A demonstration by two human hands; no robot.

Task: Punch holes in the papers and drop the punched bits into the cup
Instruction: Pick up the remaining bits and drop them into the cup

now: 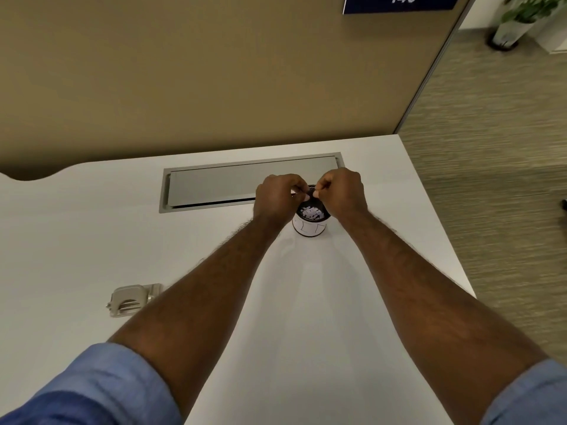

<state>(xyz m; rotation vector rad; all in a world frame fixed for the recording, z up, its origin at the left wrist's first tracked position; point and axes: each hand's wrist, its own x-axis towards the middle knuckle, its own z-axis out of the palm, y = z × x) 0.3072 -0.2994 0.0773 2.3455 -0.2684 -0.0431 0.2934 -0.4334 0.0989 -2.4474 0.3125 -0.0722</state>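
Note:
A small white cup (pixel 309 226) with a dark rim stands on the white desk (pixel 92 240), with white paper bits (pixel 311 213) inside it. Directly over its far rim, my left hand (pixel 277 199) and my right hand (pixel 342 191) meet with curled fingers. Together they pinch a small dark object (pixel 312 191), mostly hidden by the fingers. A silver hole punch (pixel 132 299) lies on the desk at the near left, beside my left forearm. No sheets of paper are in view.
A grey cable hatch (pixel 214 185) is set into the desk behind the cup. A tan partition (pixel 214 72) rises behind the desk. The desk's right edge (pixel 441 228) drops to carpet, with a potted plant (pixel 518 16) far right.

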